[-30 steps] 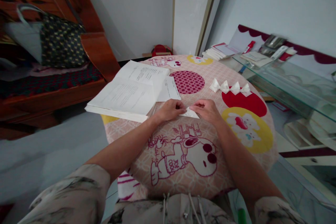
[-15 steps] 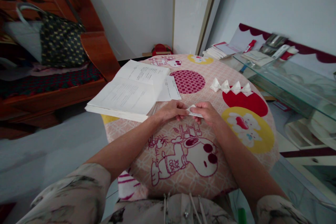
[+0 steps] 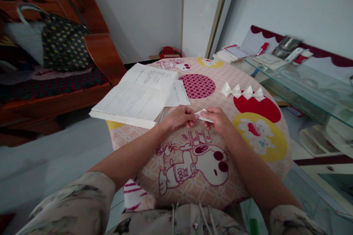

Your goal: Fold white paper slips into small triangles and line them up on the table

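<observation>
A small folded white paper [image 3: 202, 115] is pinched between my two hands, above the near middle of the round table. My left hand [image 3: 181, 116] grips its left corner with thumb and fingertips. On its right side, my right hand [image 3: 216, 118] holds it with the thumb pressed on top and the fingers curled beneath. Part of the paper is hidden by my fingers. Several folded white paper pieces [image 3: 242, 91] with pointed tops stand in a row to the far right of my hands.
A thick open book [image 3: 132, 95] lies at the left of the table, with a loose printed sheet [image 3: 179, 93] beside it. A patterned cloth [image 3: 165, 161] covers the table. Glass shelves [image 3: 309, 88] adjoin on the right; a wooden bench [image 3: 102, 55] with a bag [image 3: 66, 42] stands left.
The folded paper has been raised slightly off the table and turned between my fingers. My right thumb moved onto its top. Over the last half second my hands have hardly moved.
</observation>
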The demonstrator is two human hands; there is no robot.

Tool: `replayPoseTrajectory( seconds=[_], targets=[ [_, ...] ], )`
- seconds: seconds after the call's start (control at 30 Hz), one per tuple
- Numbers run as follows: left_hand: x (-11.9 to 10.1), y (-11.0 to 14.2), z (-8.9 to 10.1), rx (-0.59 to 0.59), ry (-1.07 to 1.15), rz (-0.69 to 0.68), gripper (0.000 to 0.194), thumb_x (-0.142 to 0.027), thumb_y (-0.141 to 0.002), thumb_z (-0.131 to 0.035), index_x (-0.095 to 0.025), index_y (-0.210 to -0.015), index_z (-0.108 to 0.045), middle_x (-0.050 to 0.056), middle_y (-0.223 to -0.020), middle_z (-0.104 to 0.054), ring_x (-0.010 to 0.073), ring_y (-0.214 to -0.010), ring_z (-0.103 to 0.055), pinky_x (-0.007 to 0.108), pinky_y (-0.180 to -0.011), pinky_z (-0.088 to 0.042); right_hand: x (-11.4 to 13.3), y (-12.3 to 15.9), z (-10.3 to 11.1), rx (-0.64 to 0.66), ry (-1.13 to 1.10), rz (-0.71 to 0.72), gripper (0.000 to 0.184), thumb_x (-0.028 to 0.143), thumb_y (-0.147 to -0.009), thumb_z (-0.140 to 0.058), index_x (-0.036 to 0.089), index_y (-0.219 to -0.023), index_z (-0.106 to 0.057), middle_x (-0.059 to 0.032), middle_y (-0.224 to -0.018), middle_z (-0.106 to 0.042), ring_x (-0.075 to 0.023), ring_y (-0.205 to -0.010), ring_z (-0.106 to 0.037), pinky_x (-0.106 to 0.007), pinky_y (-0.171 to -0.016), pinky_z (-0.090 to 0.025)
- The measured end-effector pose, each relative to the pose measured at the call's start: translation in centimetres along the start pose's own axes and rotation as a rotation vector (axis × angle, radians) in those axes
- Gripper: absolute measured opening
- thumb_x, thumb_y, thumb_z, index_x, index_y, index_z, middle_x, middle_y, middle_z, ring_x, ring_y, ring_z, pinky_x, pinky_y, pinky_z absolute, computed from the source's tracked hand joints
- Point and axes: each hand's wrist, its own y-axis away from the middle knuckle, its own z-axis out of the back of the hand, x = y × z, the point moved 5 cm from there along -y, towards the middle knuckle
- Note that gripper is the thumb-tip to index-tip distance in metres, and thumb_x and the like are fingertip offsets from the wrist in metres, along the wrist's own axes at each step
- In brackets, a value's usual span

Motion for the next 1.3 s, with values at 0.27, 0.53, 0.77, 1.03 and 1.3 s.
replayPoseTrajectory(
  seconds=[0.27, 0.53, 0.77, 1.03, 1.3],
  targets=[
    [0.0, 0.0, -0.2, 0.035, 0.012, 0.003, 0.016, -0.017, -0.081, -0.071, -0.012, -0.068, -0.065, 0.001, -0.058, -0.064, 0.0069, -0.049, -0.057, 0.020, -0.051, -0.046, 0.8, 0.4, -0.8, -0.005, 0.093, 0.084, 0.030, 0.045, -0.073, -0.071, 0.018, -0.067, -0.060, 0.0007, -0.055, -0.061, -0.0094, -0.040, -0.052, -0.020, -0.037, -0.040],
    [-0.5, 0.1, -0.3, -0.061, -0.152, -0.016, 0.018, -0.012, -0.079, -0.062, -0.015, -0.061, -0.061, -0.002, -0.052, -0.058, 0.0056, -0.045, -0.051, 0.019, -0.046, -0.041, 0.4, 0.1, -1.1, 0.073, 0.179, 0.077, 0.034, 0.049, -0.077, -0.069, 0.019, -0.069, -0.059, -0.0001, -0.054, -0.062, -0.0106, -0.042, -0.054, -0.021, -0.037, -0.041],
    [-0.6, 0.3, -0.4, -0.024, -0.122, -0.057, 0.013, -0.012, -0.078, -0.064, -0.015, -0.066, -0.063, -0.002, -0.054, -0.059, 0.0070, -0.046, -0.054, 0.020, -0.047, -0.043, 0.1, 0.3, -1.2, 0.055, 0.154, 0.041, 0.032, 0.047, -0.078, -0.067, 0.019, -0.064, -0.056, 0.0025, -0.049, -0.057, -0.0090, -0.037, -0.048, -0.019, -0.031, -0.033],
    [-0.3, 0.3, -0.3, -0.052, -0.134, -0.009, 0.018, -0.010, -0.078, -0.062, -0.015, -0.061, -0.061, -0.002, -0.052, -0.059, 0.0062, -0.045, -0.051, 0.019, -0.045, -0.040, 0.2, 0.7, -1.3, 0.068, 0.123, 0.044, 0.034, 0.048, -0.075, -0.068, 0.019, -0.062, -0.056, 0.0026, -0.048, -0.056, -0.0086, -0.037, -0.046, -0.019, -0.031, -0.031],
    [0.0, 0.2, 0.4, -0.067, -0.068, -0.025, 0.016, -0.008, -0.077, -0.060, -0.013, -0.062, -0.062, -0.002, -0.049, -0.058, 0.0057, -0.040, -0.050, 0.018, -0.041, -0.038, 0.2, 0.9, -0.5, 0.073, 0.112, 0.022, 0.033, 0.047, -0.075, -0.069, 0.020, -0.062, -0.056, 0.0022, -0.050, -0.056, -0.0087, -0.037, -0.046, -0.020, -0.032, -0.033]
  ],
)
